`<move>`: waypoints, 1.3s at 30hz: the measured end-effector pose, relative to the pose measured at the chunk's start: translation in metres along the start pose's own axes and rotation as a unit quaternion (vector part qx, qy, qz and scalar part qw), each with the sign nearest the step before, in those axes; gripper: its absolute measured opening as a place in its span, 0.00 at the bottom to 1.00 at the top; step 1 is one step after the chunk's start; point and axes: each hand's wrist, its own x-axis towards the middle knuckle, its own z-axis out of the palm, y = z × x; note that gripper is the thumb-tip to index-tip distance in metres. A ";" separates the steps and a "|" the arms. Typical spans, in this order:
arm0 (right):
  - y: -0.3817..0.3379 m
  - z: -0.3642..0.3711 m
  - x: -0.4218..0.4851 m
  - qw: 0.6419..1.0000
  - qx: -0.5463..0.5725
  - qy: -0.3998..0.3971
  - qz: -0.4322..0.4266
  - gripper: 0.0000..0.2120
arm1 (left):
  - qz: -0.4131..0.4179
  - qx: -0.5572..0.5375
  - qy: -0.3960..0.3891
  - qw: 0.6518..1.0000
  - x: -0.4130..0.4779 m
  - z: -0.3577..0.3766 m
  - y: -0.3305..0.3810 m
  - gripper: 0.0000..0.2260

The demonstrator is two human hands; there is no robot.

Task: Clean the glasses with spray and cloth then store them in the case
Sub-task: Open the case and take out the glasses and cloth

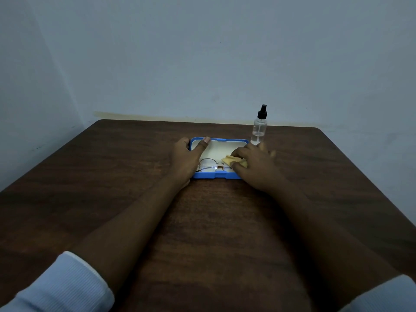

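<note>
- The right hand (254, 163) has its fingers (242, 152) curled on the yellow cloth (229, 160), pinching it over the right end of the open blue case (220, 175).
- The left hand (186, 156) grips the case's left end, thumb reaching its far rim.
- The glasses (208, 165) lie inside the case, their right side hidden under the cloth.
- The spray bottle (260, 127) stands upright on the counter (213, 221).
- This looks like the storing step; next, settle or lift away the cloth, then close the case without catching the frame.

Both bare forearms (144, 217) stretch forward over the desk (90, 176). The left grip (188, 158) clasps the case (225, 140) corner, thumb along its rim; the right grip (254, 167) pinches a cloth (227, 159).
</note>
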 end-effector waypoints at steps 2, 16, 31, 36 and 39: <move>-0.001 -0.001 -0.001 1.000 0.008 0.002 -0.002 0.13 | 0.000 -0.006 -0.001 1.000 0.000 0.000 -0.001 0.16; -0.005 -0.014 -0.003 0.970 0.240 0.020 0.017 0.05 | -0.047 -0.105 -0.078 0.990 0.007 -0.010 -0.003 0.14; -0.004 -0.018 -0.002 0.911 0.401 0.097 0.000 0.05 | -0.071 -0.194 -0.100 0.973 0.018 -0.022 -0.006 0.11; 0.003 -0.024 -0.001 0.870 0.479 0.113 0.032 0.06 | -0.039 -0.170 -0.035 0.984 0.033 -0.034 -0.013 0.06; 0.008 -0.021 -0.004 0.859 0.500 0.094 0.057 0.05 | -0.021 -0.156 -0.011 0.988 0.041 -0.042 -0.017 0.01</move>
